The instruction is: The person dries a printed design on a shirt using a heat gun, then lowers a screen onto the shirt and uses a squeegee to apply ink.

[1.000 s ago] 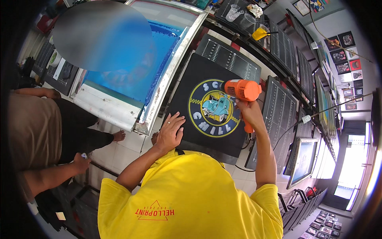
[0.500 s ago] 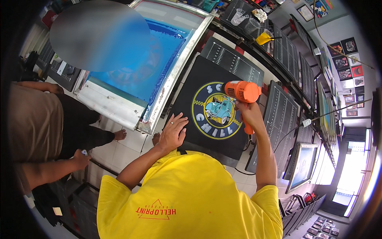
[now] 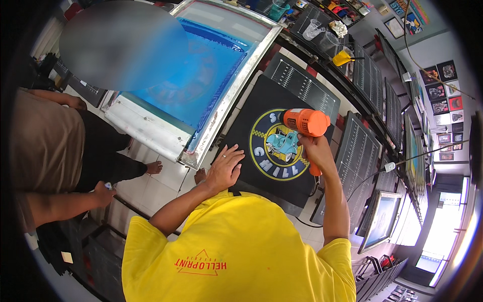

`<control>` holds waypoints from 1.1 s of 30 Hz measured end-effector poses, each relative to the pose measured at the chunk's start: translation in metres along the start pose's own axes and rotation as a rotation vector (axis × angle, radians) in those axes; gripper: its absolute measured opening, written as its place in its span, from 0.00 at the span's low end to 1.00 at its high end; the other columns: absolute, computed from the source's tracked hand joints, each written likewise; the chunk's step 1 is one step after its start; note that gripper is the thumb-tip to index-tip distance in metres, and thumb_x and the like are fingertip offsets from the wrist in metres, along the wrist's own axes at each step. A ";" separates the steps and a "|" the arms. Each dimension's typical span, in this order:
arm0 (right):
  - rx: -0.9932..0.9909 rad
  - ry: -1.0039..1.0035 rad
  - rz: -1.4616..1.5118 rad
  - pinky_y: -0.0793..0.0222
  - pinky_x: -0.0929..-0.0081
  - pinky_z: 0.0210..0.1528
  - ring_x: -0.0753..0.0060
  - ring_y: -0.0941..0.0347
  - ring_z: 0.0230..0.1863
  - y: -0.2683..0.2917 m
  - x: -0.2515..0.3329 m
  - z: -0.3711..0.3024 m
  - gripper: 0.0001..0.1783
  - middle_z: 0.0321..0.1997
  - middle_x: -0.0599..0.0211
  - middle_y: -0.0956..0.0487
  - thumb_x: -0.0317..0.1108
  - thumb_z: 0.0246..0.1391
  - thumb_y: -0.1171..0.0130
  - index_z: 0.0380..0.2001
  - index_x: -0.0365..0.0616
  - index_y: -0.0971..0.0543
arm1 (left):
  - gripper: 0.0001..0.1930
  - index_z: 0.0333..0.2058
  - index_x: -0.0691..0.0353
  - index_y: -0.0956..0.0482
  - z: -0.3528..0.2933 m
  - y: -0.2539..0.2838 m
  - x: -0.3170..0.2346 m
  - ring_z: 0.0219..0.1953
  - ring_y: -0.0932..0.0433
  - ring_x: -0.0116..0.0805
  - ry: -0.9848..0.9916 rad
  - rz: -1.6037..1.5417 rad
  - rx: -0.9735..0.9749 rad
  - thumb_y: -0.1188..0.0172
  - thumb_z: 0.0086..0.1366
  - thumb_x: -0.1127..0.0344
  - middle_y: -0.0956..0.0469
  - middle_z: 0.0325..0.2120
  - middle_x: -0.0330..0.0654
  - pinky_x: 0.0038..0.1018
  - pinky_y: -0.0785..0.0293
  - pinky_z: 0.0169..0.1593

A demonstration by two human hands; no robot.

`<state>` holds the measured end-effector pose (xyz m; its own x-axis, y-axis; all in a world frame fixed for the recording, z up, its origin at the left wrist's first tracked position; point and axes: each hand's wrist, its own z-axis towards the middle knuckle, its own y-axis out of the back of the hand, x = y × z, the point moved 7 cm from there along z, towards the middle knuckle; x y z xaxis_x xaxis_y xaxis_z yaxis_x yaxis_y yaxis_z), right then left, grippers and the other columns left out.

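My right hand (image 3: 318,150) grips an orange heat gun (image 3: 308,122) by its handle, fingers wrapped round it. The gun's barrel lies across the upper right of a round print (image 3: 266,169) and hides part of its lettering. That print, with a light-blue scooter in a yellow-edged ring, is on black fabric (image 3: 254,98) spread over a flat board. My left hand (image 3: 226,167), wearing a ring, rests with fingers outstretched on the fabric's left edge, beside the print.
A framed printing screen (image 3: 221,123) with blue mesh stands to the left. Another person (image 3: 48,146) is beside it, a small object in one hand. Dark boards (image 3: 352,151) line the right, with a cable (image 3: 354,181) hanging near. Cups, one yellow (image 3: 343,57), stand behind.
The heat gun has shifted slightly left relative to the print and covers more of its top lettering. My left hand stays on the fabric. The whole view has shifted a little.
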<state>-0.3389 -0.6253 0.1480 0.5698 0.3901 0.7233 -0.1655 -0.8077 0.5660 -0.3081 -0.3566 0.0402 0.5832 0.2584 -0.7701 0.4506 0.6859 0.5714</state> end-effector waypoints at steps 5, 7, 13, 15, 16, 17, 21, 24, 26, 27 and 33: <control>0.086 0.014 0.034 0.30 0.76 0.24 0.78 0.27 0.22 -0.010 0.006 -0.004 0.19 0.30 0.66 0.21 0.38 0.58 0.38 0.46 0.34 0.22 | 0.16 0.50 0.67 0.22 0.000 0.001 0.000 0.65 0.33 0.48 -0.005 0.000 0.003 0.44 0.63 0.72 0.23 0.54 0.49 0.50 0.46 0.71; 0.072 0.028 0.033 0.30 0.76 0.24 0.78 0.27 0.23 -0.011 0.007 -0.003 0.19 0.30 0.66 0.21 0.38 0.58 0.38 0.46 0.34 0.23 | 0.16 0.50 0.67 0.22 -0.001 0.002 0.001 0.65 0.33 0.48 -0.009 0.006 -0.002 0.44 0.63 0.72 0.23 0.54 0.49 0.50 0.46 0.71; 0.096 0.046 0.037 0.32 0.77 0.24 0.79 0.30 0.19 -0.019 0.017 -0.003 0.17 0.29 0.66 0.20 0.37 0.59 0.40 0.46 0.36 0.22 | 0.16 0.50 0.67 0.22 -0.002 -0.001 0.003 0.65 0.33 0.48 -0.011 -0.002 0.004 0.44 0.63 0.72 0.24 0.54 0.49 0.50 0.46 0.71; 0.056 0.063 0.001 0.32 0.77 0.24 0.79 0.29 0.20 -0.019 0.020 0.002 0.17 0.30 0.66 0.20 0.37 0.59 0.40 0.46 0.36 0.22 | 0.16 0.50 0.67 0.22 -0.002 -0.001 0.002 0.65 0.33 0.49 -0.008 -0.011 0.000 0.44 0.63 0.72 0.24 0.54 0.49 0.50 0.46 0.71; 0.088 0.043 0.010 0.32 0.77 0.24 0.78 0.29 0.20 -0.022 0.021 0.001 0.17 0.30 0.66 0.20 0.37 0.59 0.40 0.47 0.36 0.22 | 0.16 0.50 0.67 0.22 -0.001 0.000 0.003 0.65 0.33 0.49 -0.005 -0.013 -0.003 0.44 0.63 0.72 0.24 0.54 0.49 0.50 0.46 0.71; 0.120 0.023 0.019 0.31 0.77 0.24 0.78 0.29 0.20 -0.025 0.025 -0.002 0.18 0.30 0.66 0.20 0.37 0.59 0.40 0.47 0.36 0.22 | 0.16 0.50 0.67 0.22 -0.001 0.001 0.003 0.65 0.33 0.49 -0.004 -0.010 -0.004 0.44 0.63 0.72 0.24 0.54 0.49 0.50 0.46 0.71; 0.096 0.090 0.022 0.31 0.76 0.24 0.78 0.28 0.20 -0.030 0.026 0.003 0.18 0.30 0.66 0.20 0.37 0.59 0.40 0.48 0.36 0.22 | 0.16 0.50 0.67 0.22 -0.002 0.002 0.001 0.65 0.33 0.49 -0.007 -0.009 -0.005 0.45 0.63 0.72 0.24 0.54 0.49 0.50 0.46 0.71; 0.120 0.104 0.023 0.31 0.76 0.24 0.78 0.29 0.19 -0.030 0.033 0.000 0.18 0.30 0.67 0.20 0.37 0.59 0.39 0.47 0.36 0.22 | 0.16 0.50 0.67 0.22 -0.002 0.002 0.001 0.65 0.33 0.49 -0.005 -0.013 -0.006 0.44 0.63 0.72 0.24 0.54 0.49 0.49 0.45 0.71; 0.124 0.114 0.026 0.31 0.76 0.23 0.79 0.29 0.20 -0.034 0.033 0.003 0.18 0.30 0.67 0.20 0.37 0.59 0.39 0.47 0.35 0.22 | 0.16 0.50 0.67 0.22 -0.002 0.002 0.001 0.65 0.33 0.49 -0.009 -0.002 -0.008 0.44 0.63 0.72 0.24 0.53 0.50 0.49 0.45 0.71; 0.126 0.115 0.025 0.31 0.77 0.23 0.79 0.28 0.20 -0.035 0.032 0.003 0.18 0.30 0.66 0.20 0.37 0.59 0.39 0.47 0.35 0.22 | 0.17 0.50 0.67 0.22 -0.002 0.002 0.001 0.65 0.33 0.49 -0.012 0.007 -0.010 0.44 0.63 0.72 0.24 0.53 0.50 0.49 0.45 0.71; 0.215 0.083 0.015 0.33 0.79 0.21 0.80 0.29 0.20 -0.042 0.038 -0.003 0.17 0.30 0.68 0.20 0.35 0.59 0.39 0.47 0.35 0.23 | 0.16 0.50 0.67 0.22 -0.003 0.002 0.003 0.65 0.34 0.48 -0.005 -0.015 -0.015 0.45 0.64 0.71 0.24 0.54 0.49 0.49 0.45 0.71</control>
<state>-0.3123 -0.5749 0.1530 0.4993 0.4047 0.7661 0.0067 -0.8860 0.4636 -0.3077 -0.3522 0.0385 0.5796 0.2445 -0.7774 0.4494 0.6999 0.5551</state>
